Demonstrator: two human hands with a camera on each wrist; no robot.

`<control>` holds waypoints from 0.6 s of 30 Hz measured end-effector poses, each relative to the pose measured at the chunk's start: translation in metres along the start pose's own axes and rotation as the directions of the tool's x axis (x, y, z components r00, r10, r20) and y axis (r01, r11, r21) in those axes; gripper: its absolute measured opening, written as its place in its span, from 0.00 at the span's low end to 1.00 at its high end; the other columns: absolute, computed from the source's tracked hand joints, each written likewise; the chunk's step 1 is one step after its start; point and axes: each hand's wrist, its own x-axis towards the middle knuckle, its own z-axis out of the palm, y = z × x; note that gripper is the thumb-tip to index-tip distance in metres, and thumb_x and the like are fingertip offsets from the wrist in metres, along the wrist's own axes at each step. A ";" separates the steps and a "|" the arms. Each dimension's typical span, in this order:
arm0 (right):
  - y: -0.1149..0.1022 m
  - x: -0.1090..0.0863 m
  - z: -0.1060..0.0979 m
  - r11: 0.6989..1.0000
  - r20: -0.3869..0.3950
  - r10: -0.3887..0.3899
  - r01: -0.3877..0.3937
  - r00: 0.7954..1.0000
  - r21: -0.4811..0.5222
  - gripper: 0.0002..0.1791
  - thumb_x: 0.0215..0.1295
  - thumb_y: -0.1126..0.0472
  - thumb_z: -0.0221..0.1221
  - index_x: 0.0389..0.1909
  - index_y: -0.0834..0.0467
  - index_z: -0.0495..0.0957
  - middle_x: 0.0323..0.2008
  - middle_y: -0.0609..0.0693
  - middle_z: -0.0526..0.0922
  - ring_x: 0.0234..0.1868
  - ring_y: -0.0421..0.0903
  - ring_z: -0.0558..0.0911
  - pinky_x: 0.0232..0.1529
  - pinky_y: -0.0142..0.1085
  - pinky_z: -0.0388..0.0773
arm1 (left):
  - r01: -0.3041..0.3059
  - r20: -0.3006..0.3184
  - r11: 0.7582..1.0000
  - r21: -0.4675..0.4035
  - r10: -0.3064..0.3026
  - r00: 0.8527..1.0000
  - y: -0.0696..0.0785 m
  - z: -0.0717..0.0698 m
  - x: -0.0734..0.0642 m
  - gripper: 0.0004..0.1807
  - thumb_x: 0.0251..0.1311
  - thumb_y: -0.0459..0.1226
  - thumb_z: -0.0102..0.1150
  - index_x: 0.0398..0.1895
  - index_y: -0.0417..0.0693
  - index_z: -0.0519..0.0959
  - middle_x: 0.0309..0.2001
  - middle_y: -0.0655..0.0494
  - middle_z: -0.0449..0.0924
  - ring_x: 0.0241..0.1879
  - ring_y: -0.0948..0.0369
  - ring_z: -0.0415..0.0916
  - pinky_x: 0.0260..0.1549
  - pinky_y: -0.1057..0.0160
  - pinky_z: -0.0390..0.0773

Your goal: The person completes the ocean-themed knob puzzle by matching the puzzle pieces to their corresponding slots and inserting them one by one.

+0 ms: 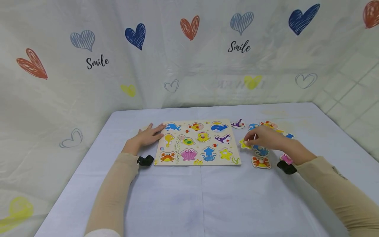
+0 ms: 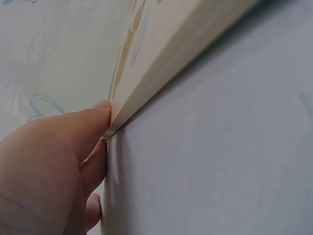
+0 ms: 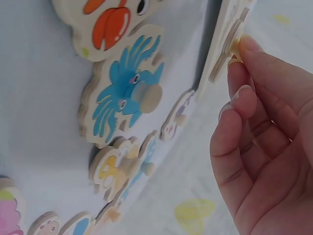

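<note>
My left hand (image 1: 145, 136) rests at the left edge of a wooden peg puzzle board (image 1: 199, 148) printed with sea animals. In the left wrist view, its fingers (image 2: 88, 127) touch the board's edge near a corner. To the right of the board, my right hand (image 1: 265, 137) pinches a yellow star puzzle piece (image 1: 243, 144) by its knob. The right wrist view shows this star piece (image 3: 226, 49) edge-on at the fingertips. Beneath that hand lies a blue squid piece (image 1: 262, 151), whose wooden knob faces up. A red crab piece (image 1: 261, 162) is just nearer.
More loose pieces lie right of the board: a purple whale (image 1: 238, 124), a red and yellow fish (image 1: 268, 124), a pink piece (image 1: 286, 159) partly hidden by the right wrist, and several others. A white cloth (image 1: 177, 197) covers the table. A patterned curtain (image 1: 189, 65) hangs behind.
</note>
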 end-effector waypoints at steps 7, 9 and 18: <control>-0.012 -0.004 0.001 1.000 -0.002 -0.015 0.015 1.000 -0.016 0.09 0.68 0.60 0.68 0.45 0.59 0.87 0.34 0.45 0.84 0.35 0.45 0.77 0.35 0.36 0.79 | 0.004 -0.002 1.000 0.004 -0.004 1.000 -0.002 0.000 0.001 0.36 0.79 0.57 0.41 0.84 0.61 0.49 0.83 0.57 0.42 0.80 0.41 0.27 0.67 0.25 0.27; -0.016 -0.004 0.003 0.999 0.000 -0.032 0.032 0.999 -0.021 0.09 0.68 0.60 0.68 0.45 0.59 0.87 0.33 0.45 0.84 0.34 0.45 0.77 0.35 0.36 0.79 | 0.005 0.000 1.000 0.004 -0.005 1.000 -0.002 0.001 0.001 0.36 0.78 0.58 0.41 0.84 0.61 0.49 0.83 0.57 0.42 0.80 0.41 0.27 0.67 0.25 0.27; -0.033 -0.005 0.012 0.995 -0.028 -0.083 0.081 0.996 -0.052 0.09 0.66 0.58 0.69 0.43 0.56 0.88 0.31 0.42 0.83 0.33 0.44 0.76 0.31 0.35 0.77 | 0.010 0.004 1.000 -0.002 -0.010 1.000 -0.001 0.001 0.002 0.36 0.78 0.58 0.41 0.84 0.62 0.49 0.83 0.57 0.42 0.80 0.41 0.26 0.67 0.25 0.27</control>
